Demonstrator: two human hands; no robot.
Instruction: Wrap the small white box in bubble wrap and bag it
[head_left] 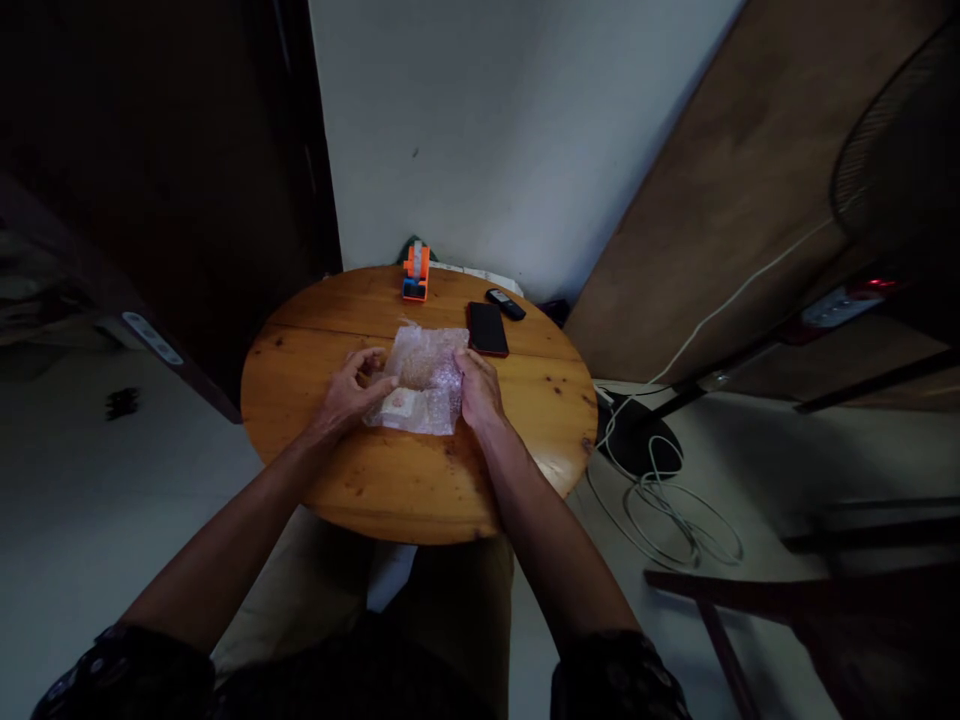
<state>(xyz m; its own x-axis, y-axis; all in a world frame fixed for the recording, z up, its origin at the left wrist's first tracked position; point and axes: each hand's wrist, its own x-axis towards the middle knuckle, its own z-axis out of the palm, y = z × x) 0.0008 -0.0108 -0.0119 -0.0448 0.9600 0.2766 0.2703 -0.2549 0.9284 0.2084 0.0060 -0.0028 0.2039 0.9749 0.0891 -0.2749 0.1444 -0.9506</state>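
A bubble-wrap packet (426, 380) with something pale and brownish inside lies on the middle of a round wooden table (390, 480). My left hand (352, 390) rests at the packet's left edge, fingers curled and pinching the wrap. My right hand (478, 390) presses against the packet's right edge, fingers closed on the wrap. Both forearms reach in from the bottom of the view.
Behind the packet lie a dark phone (487, 328) and a small black remote (505, 304). An orange tape dispenser (415, 273) stands at the table's far edge. White cable coils (667, 500) lie on the floor at right, near a fan stand and wooden boards.
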